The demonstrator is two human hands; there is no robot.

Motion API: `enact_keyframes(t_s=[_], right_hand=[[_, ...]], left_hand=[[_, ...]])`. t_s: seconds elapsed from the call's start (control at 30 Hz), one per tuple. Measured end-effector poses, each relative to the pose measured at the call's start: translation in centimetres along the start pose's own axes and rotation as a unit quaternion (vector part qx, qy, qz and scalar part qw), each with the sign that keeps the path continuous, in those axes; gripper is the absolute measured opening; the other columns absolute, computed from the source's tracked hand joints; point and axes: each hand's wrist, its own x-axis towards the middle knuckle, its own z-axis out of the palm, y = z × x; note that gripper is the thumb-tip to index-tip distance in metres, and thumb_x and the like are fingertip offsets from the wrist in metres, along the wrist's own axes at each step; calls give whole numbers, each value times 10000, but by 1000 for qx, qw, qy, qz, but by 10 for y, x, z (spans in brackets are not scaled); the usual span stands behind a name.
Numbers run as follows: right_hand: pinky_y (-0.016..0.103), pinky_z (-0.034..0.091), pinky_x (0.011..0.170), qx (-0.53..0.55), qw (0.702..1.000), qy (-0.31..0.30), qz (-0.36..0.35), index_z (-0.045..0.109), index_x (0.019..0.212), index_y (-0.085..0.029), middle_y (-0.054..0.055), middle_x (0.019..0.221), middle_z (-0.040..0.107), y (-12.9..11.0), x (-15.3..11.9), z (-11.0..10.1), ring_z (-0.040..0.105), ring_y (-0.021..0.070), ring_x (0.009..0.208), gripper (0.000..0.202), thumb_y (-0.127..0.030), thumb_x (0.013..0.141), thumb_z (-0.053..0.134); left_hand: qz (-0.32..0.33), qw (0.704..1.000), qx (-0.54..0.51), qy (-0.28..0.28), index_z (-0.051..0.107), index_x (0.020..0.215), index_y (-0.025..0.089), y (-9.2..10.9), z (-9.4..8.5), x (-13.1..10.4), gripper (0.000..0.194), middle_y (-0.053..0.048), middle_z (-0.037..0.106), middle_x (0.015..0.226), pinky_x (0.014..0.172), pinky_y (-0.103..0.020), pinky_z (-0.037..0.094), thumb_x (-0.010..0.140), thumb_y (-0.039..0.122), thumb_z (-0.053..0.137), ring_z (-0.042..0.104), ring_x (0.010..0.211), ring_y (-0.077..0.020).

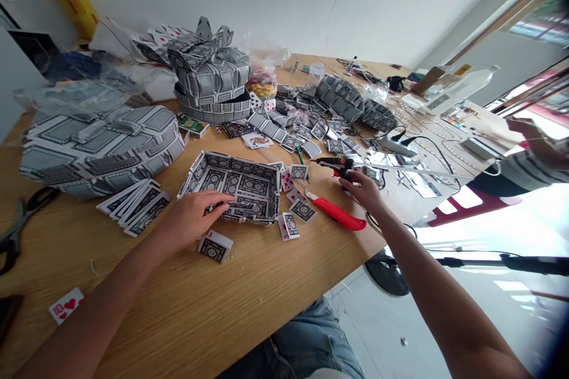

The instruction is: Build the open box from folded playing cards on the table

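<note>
An open box made of folded playing cards (235, 180) rests on the table, with black-and-white card backs showing inside. My left hand (200, 213) is closed at its near-left corner, thumb and forefinger pinched over the near wall. My right hand (362, 189) is wrapped around a black hot glue gun (333, 163) with red parts, its nozzle pointing left toward the box. Beneath the gun lies a red utility knife (338, 213). A folded card (214, 247) is just in front of the box, and another folded card (290, 227) is to its right.
Fanned cards (136, 204), scissors (22, 225) and a large woven card piece (102, 148) lie on the left. Stacked card baskets (213, 83) stand behind. Loose cards (306, 130) cover the back. A power strip (398, 145) and another person's arm (533, 154) are at right.
</note>
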Motion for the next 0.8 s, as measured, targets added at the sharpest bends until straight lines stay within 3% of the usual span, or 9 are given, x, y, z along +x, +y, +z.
enact_keyframes(t_s=[0.2, 0.43, 0.6, 0.7, 0.8], right_hand=[[355, 490, 735, 45, 999, -23, 4, 694, 913, -200, 52, 899, 710, -8, 8, 0, 624, 222, 806, 398, -510, 662, 686], [295, 409, 584, 115, 991, -29, 66, 674, 726, -148, 25, 659, 632, -28, 18, 6, 546, 175, 652, 377, -465, 556, 789], [255, 437, 549, 242, 962, -80, 99, 700, 913, -169, 73, 894, 707, -52, 4, -1, 588, 148, 691, 433, -488, 629, 769], [255, 491, 596, 309, 939, -102, 111, 692, 973, -198, 89, 993, 708, -72, -11, -13, 626, 164, 787, 415, -481, 676, 753], [255, 511, 609, 353, 920, -123, 116, 697, 983, -207, 92, 1029, 700, -95, -29, -27, 626, 158, 791, 377, -475, 720, 734]], left_hand=[[-2, 1000, -3, -5, 712, 1087, 238, 1, -1, 0, 367, -36, 725, 1114, 923, -333, 516, 920, 410, 434, 678, 1006, -218], [0, 1000, 17, -9, 703, 1115, 232, 4, 0, -1, 387, -39, 715, 1141, 923, -331, 513, 931, 402, 407, 673, 1020, -216], [20, 1000, 11, 0, 660, 1196, 228, 1, 4, -1, 425, -43, 686, 1212, 967, -356, 494, 947, 447, 395, 649, 1087, -219], [21, 998, -8, 57, 637, 1227, 225, 4, 7, -1, 416, -47, 652, 1274, 1026, -379, 452, 940, 446, 432, 606, 1167, -229], [0, 989, -66, 135, 700, 1072, 215, 21, 10, 0, 335, -52, 701, 1155, 994, -372, 466, 919, 428, 492, 637, 1085, -228]])
